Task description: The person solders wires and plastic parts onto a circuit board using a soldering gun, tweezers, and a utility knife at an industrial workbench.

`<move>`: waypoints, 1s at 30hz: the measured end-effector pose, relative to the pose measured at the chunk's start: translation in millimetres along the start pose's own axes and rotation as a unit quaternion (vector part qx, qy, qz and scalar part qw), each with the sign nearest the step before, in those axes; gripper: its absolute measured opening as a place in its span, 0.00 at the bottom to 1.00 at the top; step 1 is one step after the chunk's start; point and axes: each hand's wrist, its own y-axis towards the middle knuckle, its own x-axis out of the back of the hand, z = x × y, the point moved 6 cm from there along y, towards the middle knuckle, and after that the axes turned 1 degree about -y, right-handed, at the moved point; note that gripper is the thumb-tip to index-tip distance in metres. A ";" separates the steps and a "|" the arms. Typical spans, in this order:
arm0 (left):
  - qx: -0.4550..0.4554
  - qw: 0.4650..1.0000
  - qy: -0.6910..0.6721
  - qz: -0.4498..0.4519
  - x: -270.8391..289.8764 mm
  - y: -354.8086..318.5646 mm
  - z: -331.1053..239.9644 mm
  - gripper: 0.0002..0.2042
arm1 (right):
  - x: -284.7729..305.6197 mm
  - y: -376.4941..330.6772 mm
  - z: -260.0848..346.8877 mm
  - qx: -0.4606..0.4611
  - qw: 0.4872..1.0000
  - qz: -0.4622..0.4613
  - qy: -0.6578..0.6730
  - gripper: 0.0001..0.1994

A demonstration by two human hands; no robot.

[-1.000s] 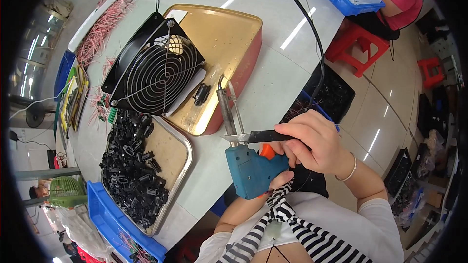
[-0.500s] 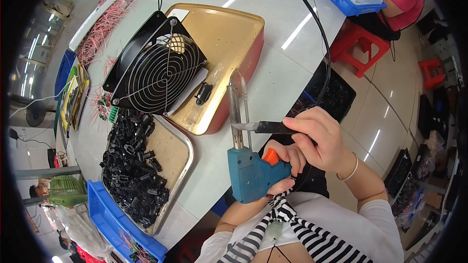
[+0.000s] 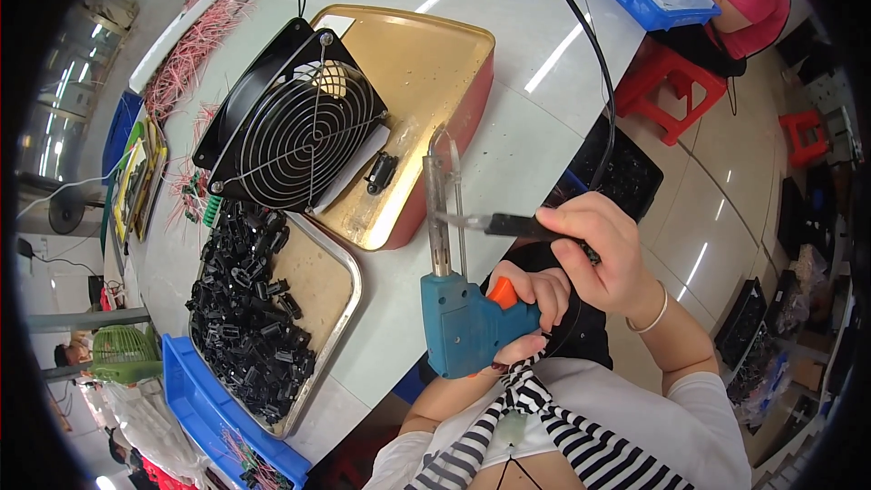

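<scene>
A teal soldering gun (image 3: 456, 322) with an orange trigger is gripped in my left hand (image 3: 535, 304), its metal barrel (image 3: 438, 218) pointing away from me. My right hand (image 3: 599, 249) pinches the black handle of a small knife (image 3: 513, 226). The knife's blade, slightly blurred, lies across the barrel and thin metal tube; whether it touches them I cannot tell. Just beyond the barrel stands a red tin with a gold inside (image 3: 426, 54), where one small black plastic part (image 3: 381, 172) lies beside a black fan with a wire guard (image 3: 313, 136).
A metal tray (image 3: 340, 308) heaped with small black parts (image 3: 245, 308) is on the table's left, by a blue bin (image 3: 186, 399). Bundles of pink wires (image 3: 190, 63) lie at the far left. A black cable (image 3: 581, 18) hangs by the table edge; a person (image 3: 748, 0) sits beyond.
My right hand has shifted slightly up and to the right, carrying the knife up along the barrel. The left hand and soldering gun have barely moved.
</scene>
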 end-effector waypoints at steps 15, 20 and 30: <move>-0.002 0.998 -0.052 0.040 -8.6 0.0 -2.7 0.22 | -6.0 0.7 0.9 0.016 1.000 0.024 -0.001 0.14; -0.001 0.997 -0.062 0.051 -11.6 1.6 -2.0 0.22 | -5.1 1.5 -4.6 -0.014 1.000 -0.004 0.010 0.13; 0.020 0.999 -0.036 -0.002 -7.4 -2.9 -7.4 0.21 | -5.6 2.3 5.4 0.031 0.999 0.035 0.005 0.15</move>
